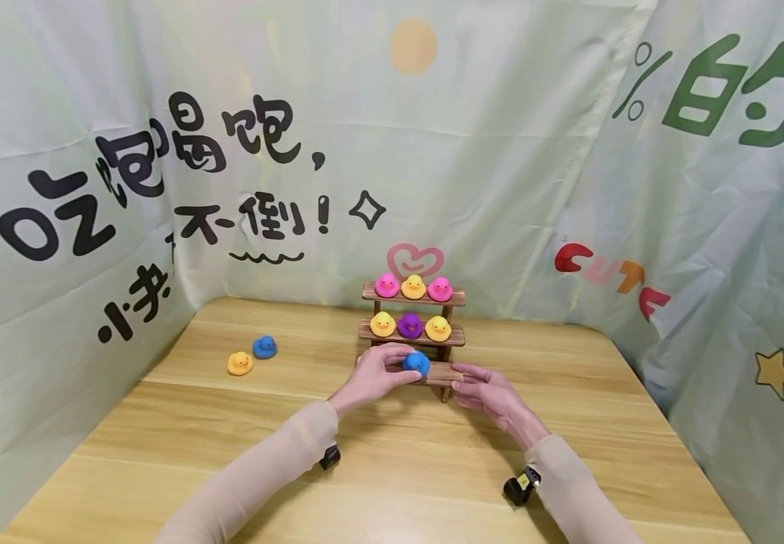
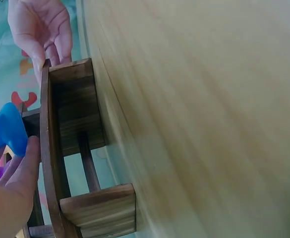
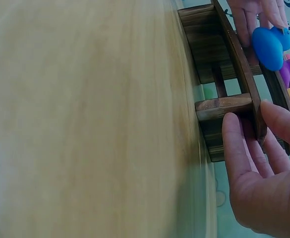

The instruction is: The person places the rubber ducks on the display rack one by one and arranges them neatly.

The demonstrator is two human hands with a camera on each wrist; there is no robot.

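Note:
A blue rubber duck [image 1: 415,365] is pinched between the thumb and fingers of my left hand [image 1: 373,378], at the lowest tier of a brown wooden three-tier shelf [image 1: 443,372]. In the left wrist view the duck [image 2: 10,130] is held close to the front board. My right hand [image 1: 492,396] grips the right end of that lowest tier; the right wrist view shows its thumb on top and its fingers beneath the board [image 3: 244,74]. On the top tier sit two pink ducks and a yellow duck [image 1: 414,287]. The middle tier bears a purple duck [image 1: 410,326] between two yellow ones.
To the left on the wooden table [image 1: 392,483] lie an orange-yellow duck [image 1: 240,363] and another blue duck [image 1: 265,347], close together. Printed cloth [image 1: 487,189] hangs behind the table and along its sides, near the shelf's back.

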